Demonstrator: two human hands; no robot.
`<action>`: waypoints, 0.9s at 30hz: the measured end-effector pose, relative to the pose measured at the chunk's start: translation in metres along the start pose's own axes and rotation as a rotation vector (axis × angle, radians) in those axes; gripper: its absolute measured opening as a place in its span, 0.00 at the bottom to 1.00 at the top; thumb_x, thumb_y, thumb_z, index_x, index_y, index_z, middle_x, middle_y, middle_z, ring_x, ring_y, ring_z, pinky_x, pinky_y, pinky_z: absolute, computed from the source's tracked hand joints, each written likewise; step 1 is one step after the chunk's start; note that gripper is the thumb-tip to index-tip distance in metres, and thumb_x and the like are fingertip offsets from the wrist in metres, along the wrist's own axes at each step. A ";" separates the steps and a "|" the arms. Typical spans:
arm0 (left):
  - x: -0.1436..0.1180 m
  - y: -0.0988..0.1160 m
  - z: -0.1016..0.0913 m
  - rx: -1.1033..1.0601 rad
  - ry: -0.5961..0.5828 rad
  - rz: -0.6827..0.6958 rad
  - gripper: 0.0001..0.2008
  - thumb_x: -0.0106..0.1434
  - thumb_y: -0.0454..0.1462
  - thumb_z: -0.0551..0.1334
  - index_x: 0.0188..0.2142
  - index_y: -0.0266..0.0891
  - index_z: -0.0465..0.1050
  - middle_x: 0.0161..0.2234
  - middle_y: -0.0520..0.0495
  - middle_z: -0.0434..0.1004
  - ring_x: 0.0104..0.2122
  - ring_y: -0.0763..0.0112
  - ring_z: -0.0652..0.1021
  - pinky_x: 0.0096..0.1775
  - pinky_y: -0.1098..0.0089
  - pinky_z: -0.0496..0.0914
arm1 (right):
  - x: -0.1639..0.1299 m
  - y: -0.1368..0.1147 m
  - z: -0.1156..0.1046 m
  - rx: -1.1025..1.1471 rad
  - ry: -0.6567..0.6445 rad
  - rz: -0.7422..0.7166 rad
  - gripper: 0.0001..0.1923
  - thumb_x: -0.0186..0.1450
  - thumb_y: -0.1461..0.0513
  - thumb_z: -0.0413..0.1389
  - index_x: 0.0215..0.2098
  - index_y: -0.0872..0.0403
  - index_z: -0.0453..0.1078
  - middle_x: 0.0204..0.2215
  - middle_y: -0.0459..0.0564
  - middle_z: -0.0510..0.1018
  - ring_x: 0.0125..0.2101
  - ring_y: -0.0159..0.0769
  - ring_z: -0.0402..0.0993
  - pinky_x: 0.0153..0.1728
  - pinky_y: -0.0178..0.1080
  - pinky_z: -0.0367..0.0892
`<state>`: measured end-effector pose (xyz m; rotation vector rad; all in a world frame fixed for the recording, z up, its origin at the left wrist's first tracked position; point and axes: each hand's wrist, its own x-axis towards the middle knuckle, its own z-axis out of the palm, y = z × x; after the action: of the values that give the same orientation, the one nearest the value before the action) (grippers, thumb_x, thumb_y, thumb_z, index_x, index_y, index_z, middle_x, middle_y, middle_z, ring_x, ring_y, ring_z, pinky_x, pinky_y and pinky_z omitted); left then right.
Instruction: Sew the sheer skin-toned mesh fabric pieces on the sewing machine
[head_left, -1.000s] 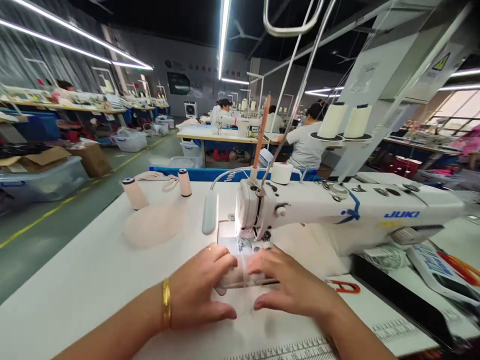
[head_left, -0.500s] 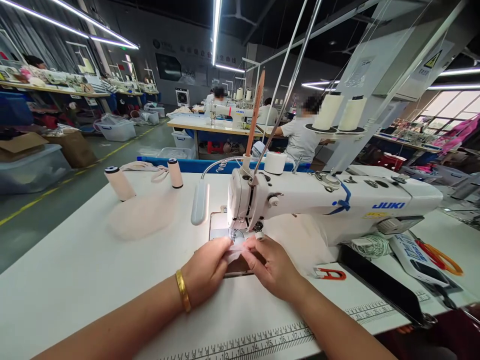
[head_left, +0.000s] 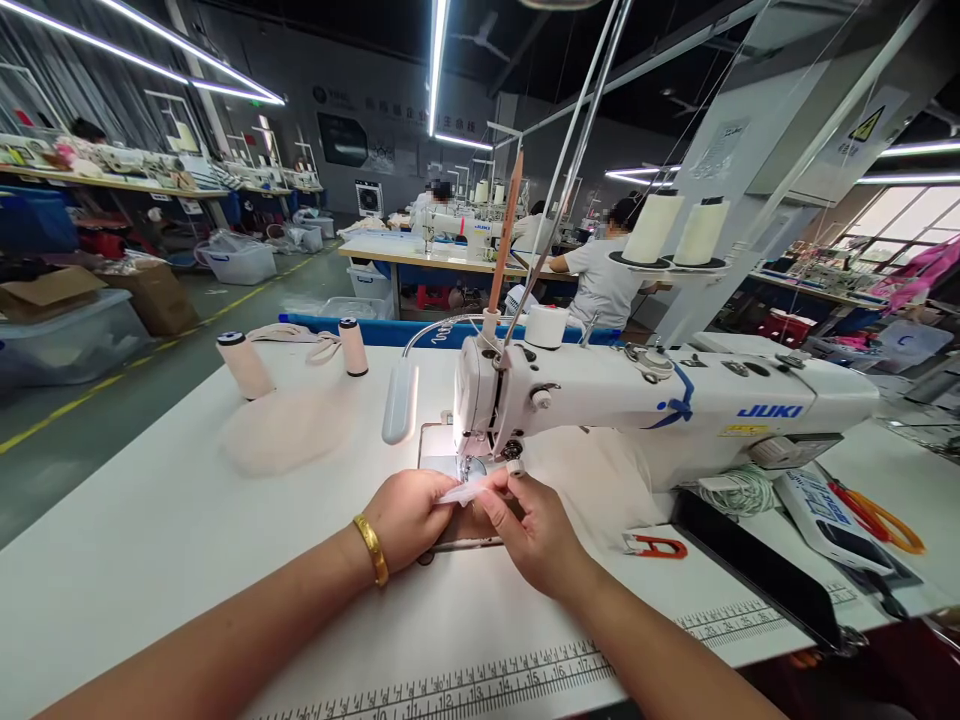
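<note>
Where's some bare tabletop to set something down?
The broadest free tabletop is left, between pale cloth and left forearm. A smaller patch lies between that and the right forearm, beyond the ruler markings. Crowded: by the presser foot, where left hand and right hand hold sheer fabric; and right, with orange snips, a long black object and orange-handled scissors.

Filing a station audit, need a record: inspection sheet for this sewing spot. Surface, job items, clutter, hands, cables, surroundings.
Surface: white table, ruler markings along the near edge.
Job items: sheer fabric in front of the needle of a white sewing machine; another pale piece lies to the left.
Clutter: thread cones at far left; black tray-like object, red-handled tool and scissors at right.
Hands: left hand and right hand both pinch the fabric.
Cables: pale coiled cord under the machine arm; ends not traceable.
Surroundings: seated person in white, more machines, plastic bins.
</note>
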<state>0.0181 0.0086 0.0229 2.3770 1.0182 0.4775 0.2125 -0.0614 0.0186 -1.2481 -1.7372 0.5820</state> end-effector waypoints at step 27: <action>-0.027 -0.002 0.009 0.255 0.202 0.462 0.15 0.69 0.24 0.53 0.36 0.40 0.75 0.38 0.53 0.83 0.34 0.68 0.76 0.45 0.60 0.60 | -0.005 -0.004 -0.023 -0.429 -0.428 -0.276 0.05 0.69 0.67 0.53 0.43 0.51 0.66 0.37 0.50 0.78 0.38 0.43 0.73 0.41 0.44 0.65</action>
<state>0.0035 -0.0130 0.0110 2.8510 0.6309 0.8089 0.2303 -0.0699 0.0311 -1.1902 -2.4440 0.3346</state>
